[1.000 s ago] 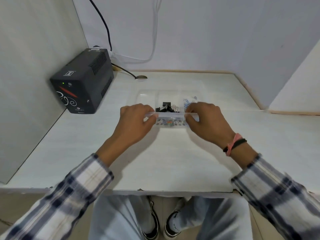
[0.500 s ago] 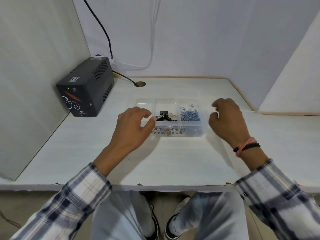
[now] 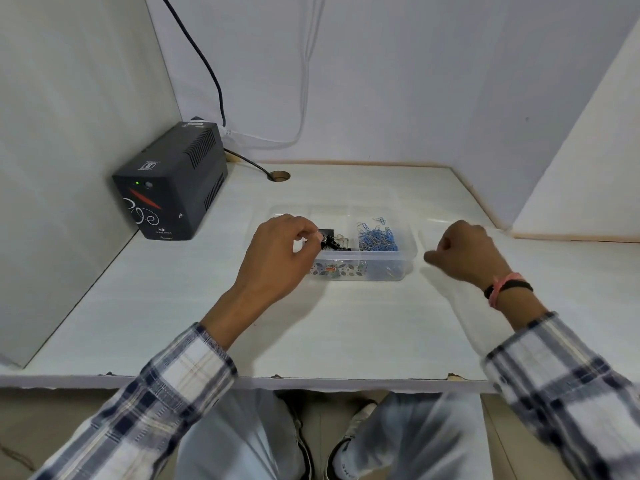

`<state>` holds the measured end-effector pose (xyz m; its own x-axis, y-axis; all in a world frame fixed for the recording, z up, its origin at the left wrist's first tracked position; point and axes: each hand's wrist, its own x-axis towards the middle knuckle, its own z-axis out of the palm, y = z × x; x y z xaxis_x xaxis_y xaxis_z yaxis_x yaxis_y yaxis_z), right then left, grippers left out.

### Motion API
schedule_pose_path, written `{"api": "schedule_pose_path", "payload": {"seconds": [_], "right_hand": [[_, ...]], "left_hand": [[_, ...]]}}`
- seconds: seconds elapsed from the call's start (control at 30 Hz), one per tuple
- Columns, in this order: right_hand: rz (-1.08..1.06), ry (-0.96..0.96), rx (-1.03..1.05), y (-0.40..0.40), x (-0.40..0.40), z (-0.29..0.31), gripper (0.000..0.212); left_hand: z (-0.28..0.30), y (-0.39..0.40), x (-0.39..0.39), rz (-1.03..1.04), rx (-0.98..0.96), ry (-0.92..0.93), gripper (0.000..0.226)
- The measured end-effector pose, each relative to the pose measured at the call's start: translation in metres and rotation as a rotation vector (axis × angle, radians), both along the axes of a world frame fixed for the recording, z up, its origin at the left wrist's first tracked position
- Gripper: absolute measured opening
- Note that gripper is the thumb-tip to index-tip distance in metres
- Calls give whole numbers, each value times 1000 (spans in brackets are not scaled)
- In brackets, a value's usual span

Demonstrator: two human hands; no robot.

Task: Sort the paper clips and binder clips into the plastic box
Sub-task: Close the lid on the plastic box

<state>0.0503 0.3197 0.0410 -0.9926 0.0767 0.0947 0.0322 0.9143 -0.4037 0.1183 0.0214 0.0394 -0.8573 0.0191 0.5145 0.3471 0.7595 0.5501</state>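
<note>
plastic box mid-desk, binder clips and blue paper clips inside. left hand curled over the left rim, possibly pinching a clip; cannot tell. right hand fisted beside, likely empty. risk: nudging the light box, mixing clips.

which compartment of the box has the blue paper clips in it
The right-hand compartment of the plastic box; the middle one holds black binder clips.

A white table carries a clear plastic box near its centre. A black power unit stands at ten o'clock against the wall. A round cable hole sits at eleven o'clock.
</note>
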Motion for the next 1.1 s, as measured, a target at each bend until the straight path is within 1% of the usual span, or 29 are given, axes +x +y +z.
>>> {"api": "schedule_pose_path", "payload": {"seconds": [0.07,0.13,0.2,0.23,0.33,0.37,0.4,0.47,0.53,0.67,0.73,0.8,0.83,0.9,1.0,1.07,1.1], "right_hand": [[28,112,-66,0,4,25,42],[78,210,-145,-7,13,53,39],[147,287,-201,-21,23,76,31],[190,324,-200,-32,27,84,27],[365,388,-136,-69,40,91,17],[432,401,-100,-80,41,87,15],[493,417,-47,-89,41,81,16],[572,437,61,-104,38,69,20],[613,429,98,-111,33,60,24],[701,429,164,-118,31,45,21],[746,414,170,-120,31,42,18],[771,374,78,-118,28,41,17],[757,364,-1,-115,25,41,21],[616,370,-114,-105,17,42,35],[228,473,-119,-85,2,40,43],[0,465,-305,-73,-10,36,49],[-69,415,-467,-69,-17,35,50]], "left_hand": [[3,-1,-1,-5,35,16,13],[7,1,-2,-22,107,7,14],[15,6,-6,-51,255,-83,17],[21,8,-8,-84,381,-163,21],[40,17,-16,-230,889,-397,43],[45,17,-19,-250,1004,-433,51],[48,16,-22,-254,1075,-447,57],[51,11,-25,-258,1159,-434,59],[50,3,-25,-256,1204,-402,53],[44,-13,-22,-206,1177,-384,50],[39,-18,-21,-138,1201,-342,34],[36,-24,-22,-79,1209,-285,21],[35,-27,-23,-68,1212,-258,19],[34,-38,-26,-82,1236,-209,18],[34,-59,-30,-136,1237,-166,19],[37,-68,-34,-163,1224,-142,22],[37,-71,-37,-173,1220,-133,25]]}}
